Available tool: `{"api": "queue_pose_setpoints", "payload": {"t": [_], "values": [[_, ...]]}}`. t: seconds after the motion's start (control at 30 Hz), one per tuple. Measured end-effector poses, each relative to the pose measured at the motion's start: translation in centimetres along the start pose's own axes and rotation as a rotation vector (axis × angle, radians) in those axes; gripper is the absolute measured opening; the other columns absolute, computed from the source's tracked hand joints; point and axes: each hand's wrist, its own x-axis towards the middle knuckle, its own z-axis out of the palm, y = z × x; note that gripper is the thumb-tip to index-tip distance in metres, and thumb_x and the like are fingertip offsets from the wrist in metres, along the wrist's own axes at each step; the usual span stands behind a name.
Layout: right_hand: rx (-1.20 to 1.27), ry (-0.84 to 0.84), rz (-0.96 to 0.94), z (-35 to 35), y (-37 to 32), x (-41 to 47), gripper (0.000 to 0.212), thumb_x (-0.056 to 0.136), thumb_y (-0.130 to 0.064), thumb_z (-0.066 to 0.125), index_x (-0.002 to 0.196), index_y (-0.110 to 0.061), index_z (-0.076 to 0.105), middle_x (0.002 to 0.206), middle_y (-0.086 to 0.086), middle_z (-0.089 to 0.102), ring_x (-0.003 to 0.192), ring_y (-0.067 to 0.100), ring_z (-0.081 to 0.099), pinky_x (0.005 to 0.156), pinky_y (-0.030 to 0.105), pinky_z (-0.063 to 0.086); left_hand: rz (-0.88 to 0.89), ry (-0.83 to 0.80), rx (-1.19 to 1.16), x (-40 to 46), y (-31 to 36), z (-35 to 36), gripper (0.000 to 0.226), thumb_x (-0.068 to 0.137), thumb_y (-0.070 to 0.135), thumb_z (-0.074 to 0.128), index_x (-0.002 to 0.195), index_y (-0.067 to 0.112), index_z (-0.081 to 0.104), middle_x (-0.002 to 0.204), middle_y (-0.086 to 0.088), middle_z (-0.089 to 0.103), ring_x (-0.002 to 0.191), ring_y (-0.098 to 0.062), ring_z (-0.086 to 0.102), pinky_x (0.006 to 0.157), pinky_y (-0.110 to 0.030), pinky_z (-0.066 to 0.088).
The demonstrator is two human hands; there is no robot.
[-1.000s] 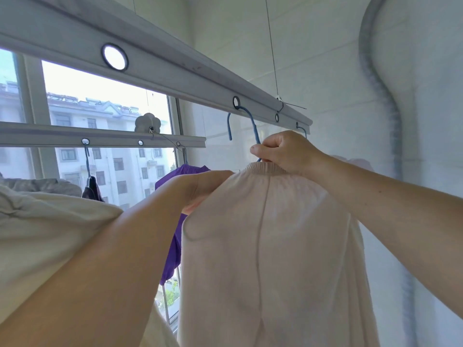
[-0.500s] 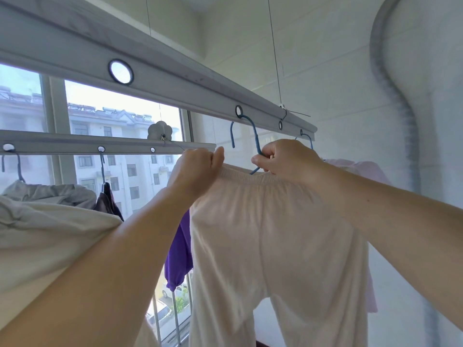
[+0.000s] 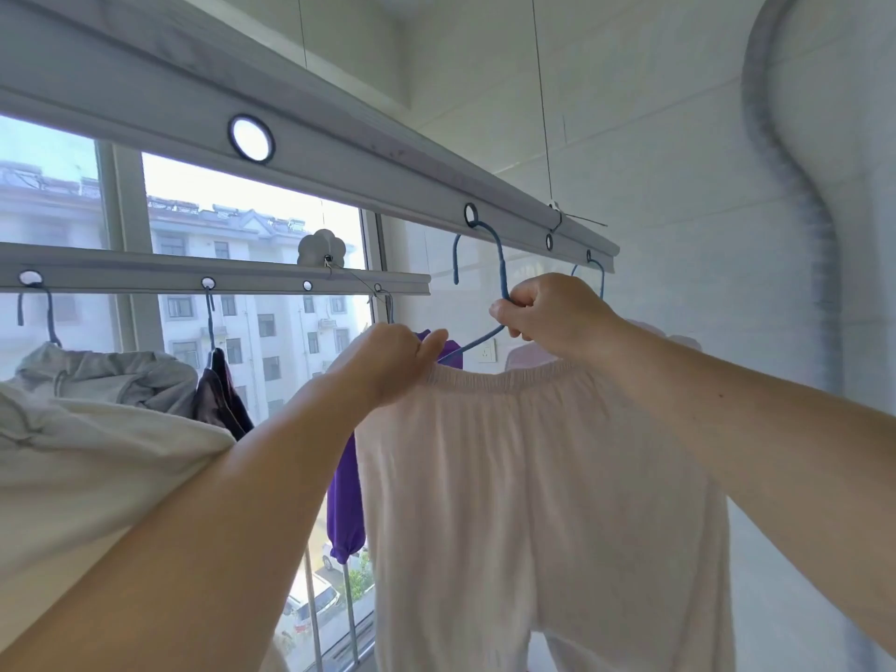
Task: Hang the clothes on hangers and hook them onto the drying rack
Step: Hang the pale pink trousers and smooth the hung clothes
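Pale pink trousers hang from a blue hanger, whose hook sits in a hole of the near drying rack bar. My right hand is closed on the hanger's neck just above the elastic waistband. My left hand pinches the left end of the waistband at the hanger's arm. The hanger's right arm is hidden behind my right hand and the fabric.
A second rack bar near the window carries a grey hoodie, a dark garment and a purple garment. A cream cloth lies over my left arm. Another pink garment hangs behind. A grey pipe runs down the wall.
The trousers have spread out along the hanger, and the waistband sits lower. My left hand moved up from the fabric's side to the waistband's left end. My right hand stayed on the hanger's neck.
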Motion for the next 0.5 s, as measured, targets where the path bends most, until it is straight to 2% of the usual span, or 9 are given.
{"api": "queue_pose_setpoints", "payload": {"t": [0.1, 0.23, 0.37, 0.43, 0.5], "values": [[0.003, 0.020, -0.010, 0.5, -0.1, 0.0, 0.037, 0.089, -0.038, 0.048, 0.055, -0.022, 0.051, 0.061, -0.009, 0.057, 0.066, 0.017, 0.054, 0.066, 0.030, 0.041, 0.016, 0.020, 0.014, -0.2, -0.4, 0.1, 0.048, 0.099, 0.031, 0.025, 0.054, 0.017, 0.028, 0.055, -0.005, 0.035, 0.071, -0.028, 0.046, 0.070, -0.038, 0.041], [0.037, -0.048, -0.015, 0.5, -0.4, 0.1, 0.038, 0.089, -0.038, 0.048, 0.056, -0.023, 0.053, 0.062, -0.006, 0.060, 0.064, 0.015, 0.057, 0.067, 0.031, 0.046, -0.062, 0.165, -0.146, -0.1, -1.1, -0.2, 0.061, 0.096, 0.040, 0.029, 0.048, 0.004, 0.037, 0.051, -0.008, 0.037, 0.053, -0.023, 0.039, 0.050, -0.031, 0.031], [0.056, -0.087, -0.023, 0.3, -0.7, 0.1, 0.039, 0.090, -0.040, 0.049, 0.056, -0.021, 0.055, 0.059, -0.004, 0.059, 0.060, 0.014, 0.053, 0.063, 0.029, 0.043, -0.073, 0.230, -0.244, 0.1, -0.8, -0.3, 0.060, 0.095, 0.042, 0.032, 0.051, 0.003, 0.041, 0.051, -0.007, 0.038, 0.050, -0.019, 0.036, 0.048, -0.029, 0.029], [0.058, -0.107, -0.020, 0.3, -0.9, 0.0, 0.040, 0.090, -0.041, 0.049, 0.057, -0.021, 0.056, 0.059, -0.004, 0.060, 0.059, 0.015, 0.052, 0.061, 0.028, 0.042, -0.073, 0.183, -0.259, 0.2, -0.7, -0.1, 0.062, 0.094, 0.044, 0.033, 0.052, 0.002, 0.049, 0.056, -0.009, 0.049, 0.053, -0.019, 0.042, 0.050, -0.028, 0.031], [0.063, -0.127, -0.010, 0.3, -1.1, -0.2, 0.040, 0.089, -0.045, 0.049, 0.058, -0.021, 0.057, 0.060, -0.004, 0.060, 0.058, 0.014, 0.051, 0.061, 0.028, 0.042, -0.089, 0.109, -0.341, 0.2, -0.7, 0.2, 0.059, 0.094, 0.046, 0.034, 0.057, 0.004, 0.055, 0.069, -0.009, 0.064, 0.058, -0.015, 0.052, 0.054, -0.027, 0.036]]}}
